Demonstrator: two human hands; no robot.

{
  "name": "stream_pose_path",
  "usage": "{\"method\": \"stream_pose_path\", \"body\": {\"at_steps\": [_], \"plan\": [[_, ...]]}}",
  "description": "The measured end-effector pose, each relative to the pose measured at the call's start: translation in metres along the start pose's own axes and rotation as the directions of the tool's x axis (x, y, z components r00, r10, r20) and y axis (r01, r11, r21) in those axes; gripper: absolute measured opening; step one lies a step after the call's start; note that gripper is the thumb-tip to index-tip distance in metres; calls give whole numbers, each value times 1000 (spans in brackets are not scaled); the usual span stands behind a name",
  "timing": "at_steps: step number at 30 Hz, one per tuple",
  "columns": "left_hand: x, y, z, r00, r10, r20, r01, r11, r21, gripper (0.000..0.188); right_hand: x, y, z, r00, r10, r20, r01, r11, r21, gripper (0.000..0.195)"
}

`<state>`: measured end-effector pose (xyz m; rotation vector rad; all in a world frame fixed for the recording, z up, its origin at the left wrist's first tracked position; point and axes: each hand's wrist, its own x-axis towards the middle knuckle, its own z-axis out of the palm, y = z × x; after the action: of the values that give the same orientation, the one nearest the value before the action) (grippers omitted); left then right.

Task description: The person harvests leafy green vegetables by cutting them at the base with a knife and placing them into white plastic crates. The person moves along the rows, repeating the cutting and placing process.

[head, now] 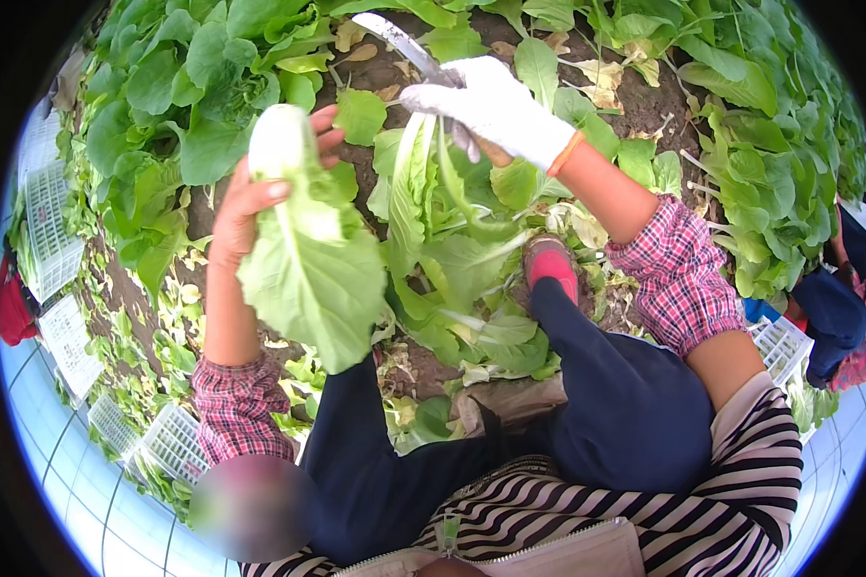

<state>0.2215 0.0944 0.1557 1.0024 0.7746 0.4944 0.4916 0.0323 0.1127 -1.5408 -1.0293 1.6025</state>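
A head of leafy greens (310, 260) is in my bare left hand (249, 198), its pale cut base pointing up and its broad leaves hanging down. My right hand (494, 108) wears a white knit glove and grips a curved-bladed knife (404, 45), the blade pointing up and left. Long pale-stemmed leaves (413, 187) hang just below the gloved hand; whether it also holds them I cannot tell. Loose trimmed leaves (476, 324) lie on the soil between my legs.
Standing greens (209, 79) grow at the upper left, with more greens (750, 166) at the right. White plastic crates (173, 440) stand along the left, one more crate (779, 346) at the right. My shoe (550, 263) rests among leaves. Another person (833, 310) is at the far right.
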Motion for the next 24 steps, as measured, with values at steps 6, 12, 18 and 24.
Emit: {"method": "stream_pose_path", "body": {"at_steps": [6, 12, 18, 24], "plan": [[5, -73, 9, 960, -262, -101, 277, 943, 182, 53, 12, 32, 59, 993, 97, -72, -78, 971, 226, 36], [44, -57, -29, 970, -244, -7, -41, -191, 981, 52, 34, 43, 53, 973, 199, 121, -199, 980, -7, 34], [72, -39, -116, 960, -174, -219, 127, -426, 896, 49, 74, 43, 83, 988, 7, 154, 55, 917, -395, 44], [51, -47, -140, 981, -114, -159, 110, -348, 931, 54, 125, 69, 110, 950, -296, 95, 298, 777, -555, 47]]}}
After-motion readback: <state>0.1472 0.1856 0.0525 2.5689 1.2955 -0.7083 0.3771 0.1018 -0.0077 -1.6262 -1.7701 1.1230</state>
